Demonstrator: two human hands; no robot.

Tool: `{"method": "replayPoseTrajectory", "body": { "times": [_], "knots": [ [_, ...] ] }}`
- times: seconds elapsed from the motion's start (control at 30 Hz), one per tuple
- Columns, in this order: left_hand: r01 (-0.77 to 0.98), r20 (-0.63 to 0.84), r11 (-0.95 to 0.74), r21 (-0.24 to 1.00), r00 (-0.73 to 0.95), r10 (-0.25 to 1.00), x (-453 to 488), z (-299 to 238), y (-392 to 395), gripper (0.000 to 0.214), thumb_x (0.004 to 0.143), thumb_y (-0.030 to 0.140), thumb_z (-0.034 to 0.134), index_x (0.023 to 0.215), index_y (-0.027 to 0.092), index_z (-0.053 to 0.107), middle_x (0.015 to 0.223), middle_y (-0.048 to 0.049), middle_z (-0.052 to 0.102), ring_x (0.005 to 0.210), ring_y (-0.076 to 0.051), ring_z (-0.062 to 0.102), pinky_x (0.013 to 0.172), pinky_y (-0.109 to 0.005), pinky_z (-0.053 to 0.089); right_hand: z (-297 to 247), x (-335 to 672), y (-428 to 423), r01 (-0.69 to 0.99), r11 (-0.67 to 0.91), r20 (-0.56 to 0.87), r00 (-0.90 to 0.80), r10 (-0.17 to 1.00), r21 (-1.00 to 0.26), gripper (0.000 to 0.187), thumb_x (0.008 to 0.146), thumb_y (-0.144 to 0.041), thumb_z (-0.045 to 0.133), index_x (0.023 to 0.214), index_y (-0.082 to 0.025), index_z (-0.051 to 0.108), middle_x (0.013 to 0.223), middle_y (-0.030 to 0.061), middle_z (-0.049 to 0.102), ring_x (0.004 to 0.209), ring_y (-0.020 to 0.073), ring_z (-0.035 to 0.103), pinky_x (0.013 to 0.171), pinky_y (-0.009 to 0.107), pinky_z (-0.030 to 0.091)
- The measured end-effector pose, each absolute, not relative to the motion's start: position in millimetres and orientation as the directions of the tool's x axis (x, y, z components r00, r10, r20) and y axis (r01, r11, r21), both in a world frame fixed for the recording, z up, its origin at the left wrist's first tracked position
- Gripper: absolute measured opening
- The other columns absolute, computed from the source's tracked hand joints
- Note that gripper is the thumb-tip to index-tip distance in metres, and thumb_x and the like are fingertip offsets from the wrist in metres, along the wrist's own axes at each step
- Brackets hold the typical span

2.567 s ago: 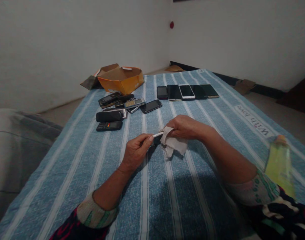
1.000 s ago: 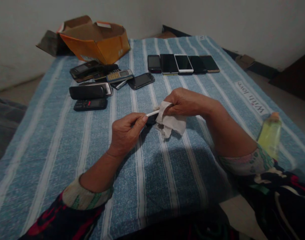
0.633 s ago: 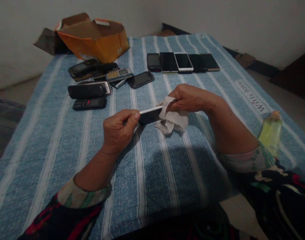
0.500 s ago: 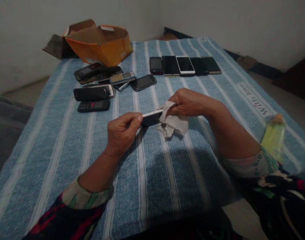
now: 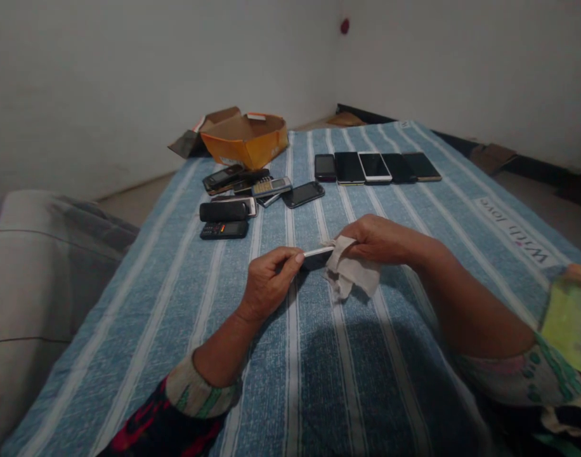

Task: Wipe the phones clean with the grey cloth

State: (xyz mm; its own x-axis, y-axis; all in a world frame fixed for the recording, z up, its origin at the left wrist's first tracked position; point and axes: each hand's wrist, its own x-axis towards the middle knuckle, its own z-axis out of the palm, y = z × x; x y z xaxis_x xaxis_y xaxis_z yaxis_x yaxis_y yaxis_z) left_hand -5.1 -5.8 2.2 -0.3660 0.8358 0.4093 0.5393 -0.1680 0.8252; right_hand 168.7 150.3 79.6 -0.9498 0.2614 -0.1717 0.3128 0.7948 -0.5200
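Note:
My left hand (image 5: 267, 284) pinches one end of a small dark phone with a silver edge (image 5: 316, 256), held on its edge just above the blue striped cloth (image 5: 290, 355). My right hand (image 5: 383, 238) is closed on a crumpled white cloth (image 5: 351, 273) pressed against the phone's other end. Most of the phone is hidden by the cloth and my fingers.
A heap of old keypad phones (image 5: 233, 197) lies at the back left beside an open orange cardboard box (image 5: 245, 138). A neat row of smartphones (image 5: 377, 167) lies at the back. A yellow-green bottle (image 5: 567, 317) stands at the right edge. A grey cushion (image 5: 38, 266) is at left.
The view has lifted and shifted, so the phones and box sit farther off. The phone stays between my hands, its silver edge now turned up; the cloth stays pressed on its right end.

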Motion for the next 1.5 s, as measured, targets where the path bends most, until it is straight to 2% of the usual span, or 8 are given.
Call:
{"method": "replayPoseTrajectory", "body": {
  "times": [0.33,0.47,0.63,0.8,0.97,1.1,1.27,1.5],
  "knots": [
    [0.476,0.36,-0.143,0.868,-0.405,0.84,-5,2,-7,0.02,0.087,0.029,0.061,0.081,0.016,0.075,0.075,-0.0039,0.076,0.07,-0.017,0.069,0.068,-0.028,0.055,67,160,142,0.252,0.861,-0.065,-0.966,0.249,-0.441,0.021,0.089,-0.011,0.055,0.087,-0.018,0.074,0.079,0.0031,0.072,0.068,0.0121,0.06,0.063,0.023,0.033],
    [0.461,0.353,-0.148,0.875,-0.398,0.847,-4,3,-8,0.02,0.087,0.028,0.061,0.082,0.016,0.076,0.078,-0.0048,0.077,0.074,-0.018,0.07,0.072,-0.028,0.055,60,150,131,0.257,0.908,-0.007,-0.963,0.27,-0.33,0.017,0.089,-0.013,0.056,0.086,-0.017,0.072,0.083,0.0065,0.073,0.072,0.0155,0.061,0.065,0.026,0.033],
    [0.445,0.347,-0.153,0.882,-0.398,0.849,-4,2,-10,0.02,0.088,0.027,0.06,0.082,0.016,0.076,0.08,-0.0048,0.077,0.076,-0.018,0.07,0.073,-0.027,0.054,49,141,117,0.195,0.965,0.096,-0.972,0.214,-0.176,0.016,0.093,-0.018,0.055,0.086,-0.015,0.07,0.083,0.0081,0.073,0.073,0.0175,0.06,0.074,0.031,0.035],
    [0.441,0.323,-0.127,0.889,-0.405,0.855,-5,2,-10,0.023,0.088,0.029,0.059,0.081,0.016,0.076,0.076,-0.0041,0.075,0.074,-0.018,0.069,0.071,-0.026,0.052,43,137,112,0.202,0.968,0.137,-0.965,0.222,-0.146,0.014,0.091,-0.018,0.056,0.089,-0.014,0.069,0.086,0.0088,0.073,0.077,0.019,0.061,0.081,0.035,0.035],
    [0.41,0.288,-0.105,0.906,-0.416,0.863,-5,3,-10,0.023,0.088,0.03,0.06,0.083,0.015,0.076,0.079,-0.0049,0.076,0.075,-0.019,0.069,0.073,-0.028,0.052,54,143,121,0.243,0.946,0.049,-0.965,0.259,-0.216,0.018,0.092,-0.018,0.054,0.084,-0.015,0.07,0.081,0.0077,0.072,0.07,0.0167,0.059,0.073,0.031,0.035],
    [0.417,0.273,-0.076,0.906,-0.436,0.858,-6,2,-11,0.024,0.088,0.032,0.06,0.082,0.015,0.076,0.077,-0.0048,0.075,0.073,-0.019,0.067,0.072,-0.03,0.052,66,156,136,0.306,0.886,-0.044,-0.95,0.311,-0.348,0.022,0.09,-0.017,0.052,0.077,-0.015,0.069,0.071,0.0061,0.068,0.063,0.0144,0.056,0.061,0.026,0.032],
    [0.426,0.278,-0.072,0.902,-0.445,0.851,-7,1,-11,0.025,0.088,0.034,0.061,0.079,0.016,0.076,0.074,-0.0035,0.074,0.072,-0.019,0.066,0.07,-0.03,0.052,71,170,156,0.342,0.759,-0.157,-0.938,0.308,-0.554,0.019,0.086,-0.016,0.053,0.072,-0.014,0.066,0.067,0.0016,0.063,0.06,0.0116,0.054,0.058,0.022,0.035],
    [0.4,0.263,-0.074,0.914,-0.443,0.857,-8,0,-11,0.025,0.087,0.034,0.06,0.078,0.016,0.075,0.072,-0.0031,0.071,0.071,-0.018,0.065,0.07,-0.029,0.05,69,183,174,0.353,0.579,-0.24,-0.934,0.264,-0.735,0.02,0.084,-0.025,0.054,0.071,-0.016,0.066,0.066,-0.0001,0.061,0.058,0.0115,0.052,0.054,0.022,0.037]
  ]
}}
